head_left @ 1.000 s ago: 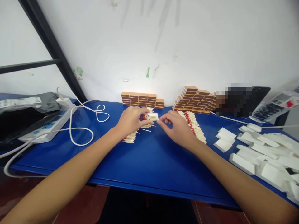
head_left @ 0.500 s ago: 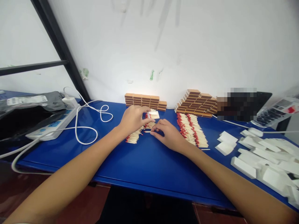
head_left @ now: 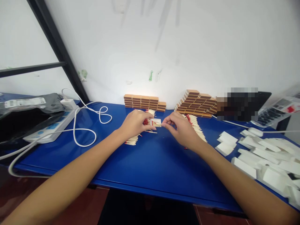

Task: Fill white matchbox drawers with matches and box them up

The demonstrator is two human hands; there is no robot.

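Observation:
My left hand [head_left: 138, 122] pinches a small white matchbox tray [head_left: 156, 120] between thumb and fingers, its open side showing. Inside the tray lie a few matches with reddish heads. My right hand [head_left: 179, 127] is closed in a pinch at the tray's right end, on what looks like the pale end of a match. Loose matches [head_left: 152, 132] lie on the table just below the tray. A pile of red-headed matches [head_left: 132, 140] is partly covered by my left hand. Behind my right hand, another pile of matches [head_left: 198, 129] shows in part.
Brown-sided matchboxes stand along the wall in a low stack [head_left: 142, 101] and a taller stack [head_left: 197, 103]. White empty trays [head_left: 267, 159] lie heaped at the right of the blue table [head_left: 150, 168]. A power strip [head_left: 52, 126] and white cable [head_left: 74, 125] occupy the left.
My right hand has moved up and right from the table surface to the tray's right end. The tray in my left hand has come slightly lower, and matches now show in it.

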